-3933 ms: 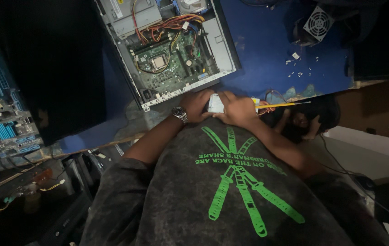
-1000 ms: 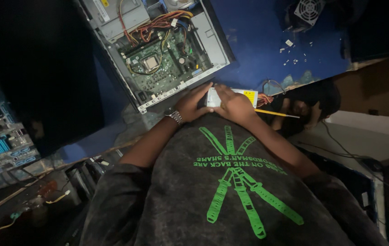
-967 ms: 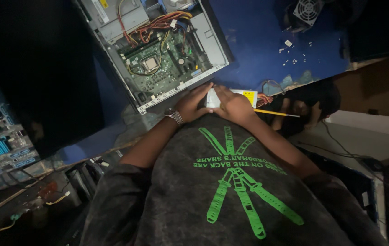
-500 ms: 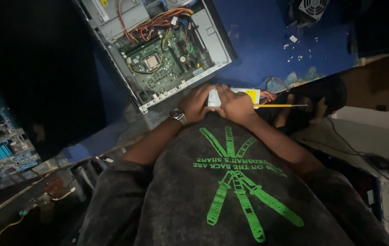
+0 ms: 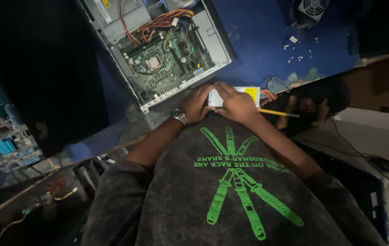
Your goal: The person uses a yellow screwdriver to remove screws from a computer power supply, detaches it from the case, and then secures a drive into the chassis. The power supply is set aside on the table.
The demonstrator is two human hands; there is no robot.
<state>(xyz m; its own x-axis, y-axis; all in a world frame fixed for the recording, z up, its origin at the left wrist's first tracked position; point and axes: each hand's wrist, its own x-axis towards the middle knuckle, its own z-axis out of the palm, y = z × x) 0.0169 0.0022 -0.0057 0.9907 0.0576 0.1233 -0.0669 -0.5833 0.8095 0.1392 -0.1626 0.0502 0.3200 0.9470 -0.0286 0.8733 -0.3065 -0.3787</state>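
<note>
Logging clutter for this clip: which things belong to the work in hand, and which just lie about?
In hand:
- small grey box with yellow label, gripped by left hand and right hand
- open computer case beside it

Lying about:
- spare circuit board
- cooling fan
- loose small bits on blue table

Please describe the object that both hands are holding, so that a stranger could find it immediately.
Find the open computer case lying on the blue table. Just below its near edge, the left hand and right hand grip a small grey metal box. Unlike its neighbours, it has a yellow label and coloured wires trailing rightward.

Open computer case (image 5: 158, 50) behind the hand-held power supply (image 5: 235, 94).
</note>
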